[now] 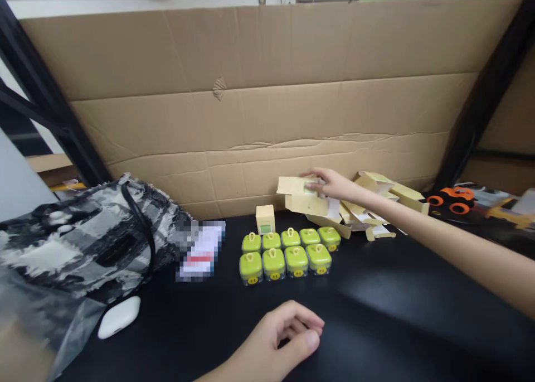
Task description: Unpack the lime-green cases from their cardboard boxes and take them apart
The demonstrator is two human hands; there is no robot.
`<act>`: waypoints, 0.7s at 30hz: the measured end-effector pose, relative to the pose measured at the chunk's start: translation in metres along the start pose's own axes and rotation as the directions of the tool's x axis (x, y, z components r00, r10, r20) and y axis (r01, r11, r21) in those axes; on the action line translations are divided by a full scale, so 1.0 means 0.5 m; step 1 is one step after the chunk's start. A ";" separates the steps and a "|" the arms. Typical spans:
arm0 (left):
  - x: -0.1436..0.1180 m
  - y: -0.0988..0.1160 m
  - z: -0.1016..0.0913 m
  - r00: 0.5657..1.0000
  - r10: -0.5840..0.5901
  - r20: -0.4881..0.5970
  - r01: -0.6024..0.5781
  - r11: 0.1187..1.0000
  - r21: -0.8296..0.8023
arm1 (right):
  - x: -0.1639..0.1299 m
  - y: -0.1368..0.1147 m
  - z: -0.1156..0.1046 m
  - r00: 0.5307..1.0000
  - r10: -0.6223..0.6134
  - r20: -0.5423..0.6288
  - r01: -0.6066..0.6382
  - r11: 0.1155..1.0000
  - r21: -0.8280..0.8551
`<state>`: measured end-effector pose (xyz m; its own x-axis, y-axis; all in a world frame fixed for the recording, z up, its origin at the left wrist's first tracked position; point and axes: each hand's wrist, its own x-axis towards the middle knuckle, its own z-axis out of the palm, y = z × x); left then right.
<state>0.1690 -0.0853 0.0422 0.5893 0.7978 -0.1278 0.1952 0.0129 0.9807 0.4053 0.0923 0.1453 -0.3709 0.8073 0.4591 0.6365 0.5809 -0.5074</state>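
Note:
My right hand (328,184) reaches far across the black table (397,304) and grips a flat pale-yellow carton (298,195) at the top of a pile of unfolded cartons (368,206) against the cardboard wall. My left hand (280,337) rests on the table near the front edge, fingers loosely curled, holding nothing. Between the hands stand several small clear jars with green lids (288,251) in two rows. One assembled yellow box (265,219) stands upright just behind the jars' left end.
A grey patterned bag (92,237) lies at the left with a white earbud case (119,317) in front of it. A blurred card (200,251) sits beside the bag. An orange-wheeled toy (453,199) lies at far right. A cardboard sheet (267,109) backs the table.

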 end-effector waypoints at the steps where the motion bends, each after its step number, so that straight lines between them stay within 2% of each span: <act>1: -0.001 0.003 0.001 1.000 -0.004 -0.001 0.004 1.000 0.007 | 0.018 0.016 0.010 0.997 0.016 0.075 -0.014 1.000 -0.021; 4: -0.002 0.001 0.001 1.000 0.012 0.004 -0.012 0.999 0.036 | 0.045 0.049 0.043 0.960 0.044 0.276 -0.027 0.998 -0.065; 7: -0.001 -0.008 -0.001 0.999 0.040 0.006 -0.041 0.997 0.063 | 0.050 0.061 0.059 0.922 0.027 0.387 0.012 0.995 -0.098; 10: -0.001 -0.008 -0.001 0.998 0.057 0.006 -0.058 0.994 0.094 | 0.054 0.046 0.056 0.930 -0.013 0.368 0.071 0.987 -0.144; 13: -0.002 -0.003 0.001 0.998 0.066 0.003 -0.066 0.990 0.126 | 0.064 0.007 0.066 0.948 -0.074 0.310 0.135 0.974 -0.181; 18: -0.003 0.000 0.005 0.997 0.078 -0.004 -0.077 0.987 0.143 | 0.089 -0.055 0.144 0.911 -0.139 0.389 0.225 0.957 -0.184; 21: -0.005 0.003 0.005 0.985 0.173 -0.026 -0.165 0.968 0.188 | 0.099 -0.068 0.184 0.905 -0.148 0.399 0.234 0.956 -0.176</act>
<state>0.1699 -0.0890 0.0437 0.5937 0.8033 0.0477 0.2388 -0.2325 0.9428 0.3032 0.1219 0.1182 -0.6995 0.6863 0.1991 0.6411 0.7258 -0.2496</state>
